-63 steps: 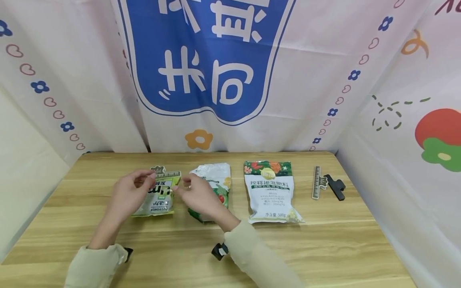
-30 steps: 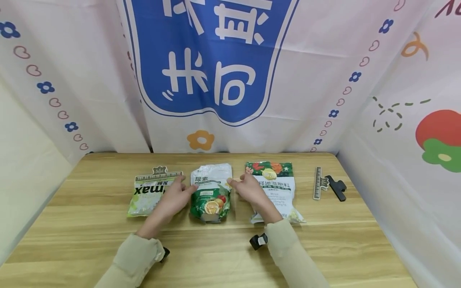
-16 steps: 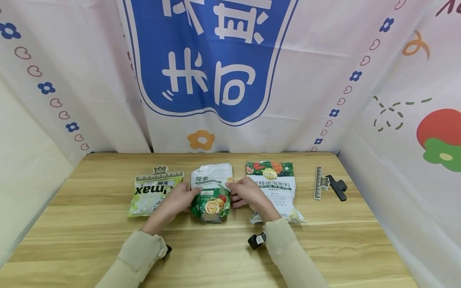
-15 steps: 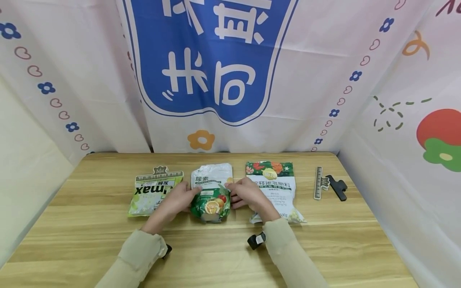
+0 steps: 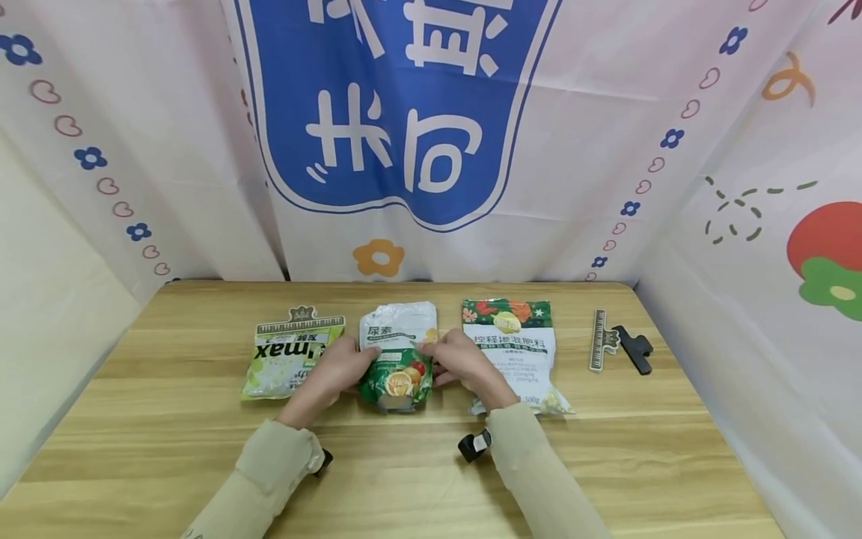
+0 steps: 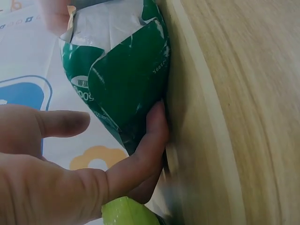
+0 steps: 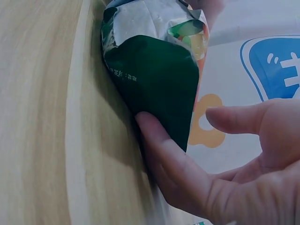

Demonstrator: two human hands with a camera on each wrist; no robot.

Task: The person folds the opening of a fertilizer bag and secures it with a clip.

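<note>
In the head view, a white-and-green fertilizer bag (image 5: 397, 383) with pictured fruit lies in the middle of the table, between my two hands. My left hand (image 5: 334, 368) holds its left side, thumb over the front. On its right side is my right hand (image 5: 466, 365), also with the thumb toward the front. Both wrist views show fingers tucked at the low edge of the bag's green side, beside the table, with each thumb raised apart from them. Left of it lies a lime-green bag (image 5: 272, 372) with a ruler-patterned clip (image 5: 301, 324) along its top.
A larger white fertilizer bag (image 5: 512, 359) lies right of my right hand, partly behind that forearm. Farther right are another ruler-patterned clip (image 5: 598, 340) and a black clip (image 5: 635, 350). A printed cloth (image 5: 323, 247) hangs behind the wooden table (image 5: 397, 479).
Both hands have moved right from the clipped lime-green bag to the middle fertilizer bag. Their fingers have then slid lower along its sides. The view has tilted slightly.
</note>
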